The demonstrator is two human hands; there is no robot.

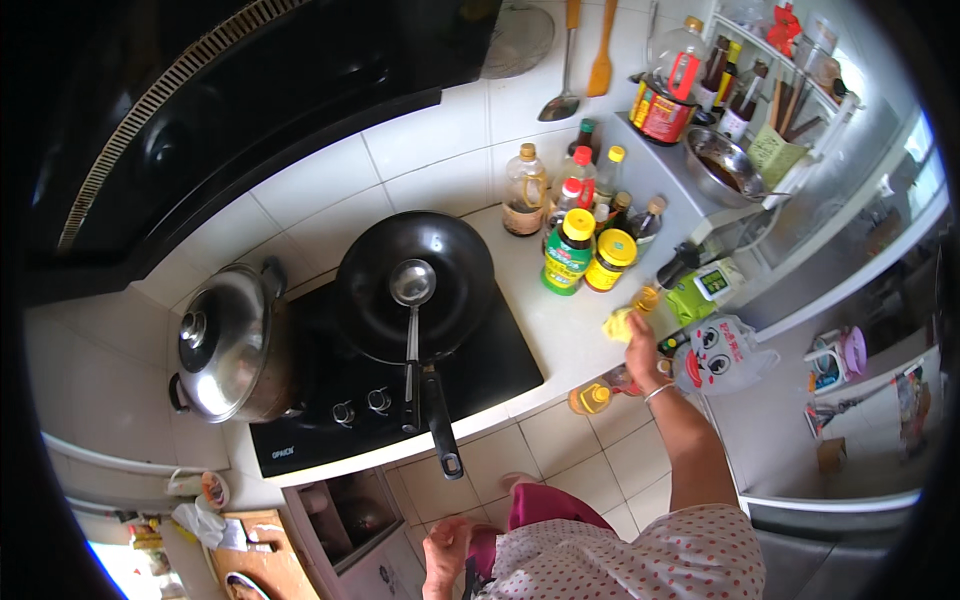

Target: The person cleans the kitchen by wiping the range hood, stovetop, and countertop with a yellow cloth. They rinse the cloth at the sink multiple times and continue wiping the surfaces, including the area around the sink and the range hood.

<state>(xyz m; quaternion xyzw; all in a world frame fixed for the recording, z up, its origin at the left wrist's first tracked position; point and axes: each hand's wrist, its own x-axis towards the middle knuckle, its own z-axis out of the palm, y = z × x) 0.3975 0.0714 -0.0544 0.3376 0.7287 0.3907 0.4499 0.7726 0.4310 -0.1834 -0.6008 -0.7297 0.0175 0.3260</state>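
Note:
My right hand (640, 349) reaches out to the counter, its fingers closed on a yellow cloth (617, 325) that touches the white countertop (525, 322). Just beyond the cloth stands a small amber-coloured jar (645, 299). Close behind are a green bottle with a yellow cap (566, 259) and a squat jar with a yellow lid (611, 261). My left hand (448, 544) hangs low in front of my body, fingers curled, with nothing visible in it. Left of the cloth, a black wok (367, 315) rests on the gas hob (495, 367), a metal ladle (412, 283) lying in it.
A lidded steel pot (225, 345) occupies the hob's left side. The wok's handle (441, 427) sticks out past the counter's front edge. Several sauce bottles (525, 191) line the back. At right are a green wipes pack (690, 298), a plastic bag (724, 358) and a steel bowl (720, 165).

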